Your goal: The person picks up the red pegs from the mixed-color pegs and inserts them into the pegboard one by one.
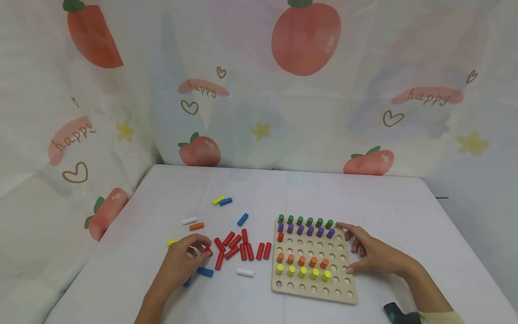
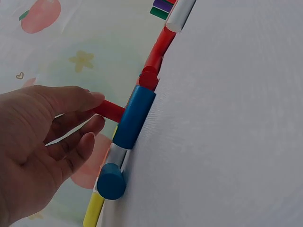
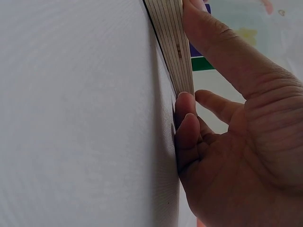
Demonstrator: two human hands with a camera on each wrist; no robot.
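Note:
My left hand [image 1: 178, 260] pinches a red peg [image 2: 111, 111] between thumb and fingertips, at the left of a loose pile of red pegs [image 1: 232, 253]. In the left wrist view, a blue peg [image 2: 135, 117] lies just past the held peg. On the right, my right hand [image 1: 376, 254] touches the side of a wooden pegboard [image 1: 314, 294], its thumb near the front part and a finger at the far corner. Green pegs [image 1: 300, 221] and purple pegs [image 1: 300, 230] fill rows at the back. One red peg [image 1: 280, 237] stands below them, then orange pegs [image 1: 301, 260] and yellow pegs [image 1: 302, 272].
Loose pegs lie about the table [image 1: 315, 193]: a white peg [image 1: 245, 272] in front, an orange peg [image 1: 196, 226], a blue peg [image 1: 243, 219] and a yellow peg [image 1: 218, 200] farther back. A black device [image 1: 398, 314] sits by the right sleeve. A printed curtain [image 1: 243, 117] hangs behind.

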